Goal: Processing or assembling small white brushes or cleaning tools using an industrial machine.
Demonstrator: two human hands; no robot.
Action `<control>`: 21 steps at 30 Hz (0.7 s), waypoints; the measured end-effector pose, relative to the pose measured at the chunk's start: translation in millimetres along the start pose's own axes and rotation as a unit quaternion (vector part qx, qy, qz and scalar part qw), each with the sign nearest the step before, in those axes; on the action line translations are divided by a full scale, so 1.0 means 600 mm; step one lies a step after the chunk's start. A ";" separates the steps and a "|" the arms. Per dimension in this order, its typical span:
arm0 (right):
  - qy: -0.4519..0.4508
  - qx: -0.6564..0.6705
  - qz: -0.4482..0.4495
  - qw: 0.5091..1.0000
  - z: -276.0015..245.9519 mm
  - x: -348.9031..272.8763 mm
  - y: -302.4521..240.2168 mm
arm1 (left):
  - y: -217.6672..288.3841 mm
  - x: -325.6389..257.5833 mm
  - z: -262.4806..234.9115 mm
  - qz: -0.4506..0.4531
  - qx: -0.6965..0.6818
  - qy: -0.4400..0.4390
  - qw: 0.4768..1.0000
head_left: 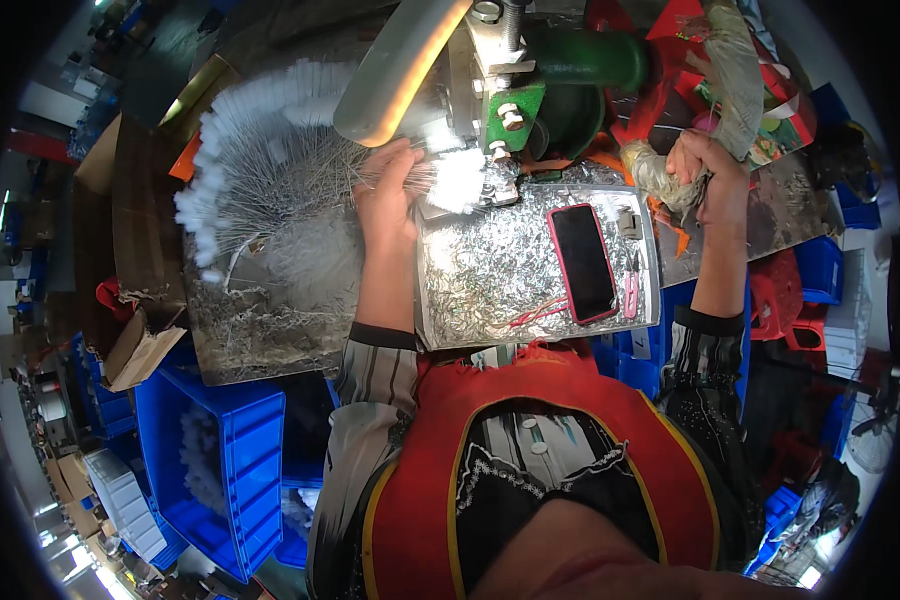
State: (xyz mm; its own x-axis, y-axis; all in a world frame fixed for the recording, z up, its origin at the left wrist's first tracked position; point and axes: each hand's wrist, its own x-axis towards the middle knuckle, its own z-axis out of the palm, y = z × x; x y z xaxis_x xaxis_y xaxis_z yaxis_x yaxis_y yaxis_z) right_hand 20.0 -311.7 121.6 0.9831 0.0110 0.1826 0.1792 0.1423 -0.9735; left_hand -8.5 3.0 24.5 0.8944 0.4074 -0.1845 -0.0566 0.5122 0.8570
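Both arms reach forward and well apart, the left forearm (388, 283) and right forearm (722, 270) bare below the sleeves and running almost straight up the view. The left hand (385, 192) has its fingers bent and drawn together beyond a nearly straight wrist. Out to the right and about level with it, the right hand (715, 175) turns inward, its fingers curled round in a grasp.
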 end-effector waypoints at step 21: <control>0.053 -0.020 0.016 0.998 0.014 -0.006 -0.005 | -0.002 -0.012 -0.022 -0.013 -0.009 0.016 1.000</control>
State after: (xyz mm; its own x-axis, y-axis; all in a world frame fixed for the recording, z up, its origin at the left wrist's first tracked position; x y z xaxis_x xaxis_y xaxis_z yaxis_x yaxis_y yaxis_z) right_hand 15.6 -303.7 125.2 0.9865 -0.0893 0.1371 0.1461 0.1032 -0.9839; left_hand -20.8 9.5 18.5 0.8813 0.4177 -0.2211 -0.0426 0.5361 0.8431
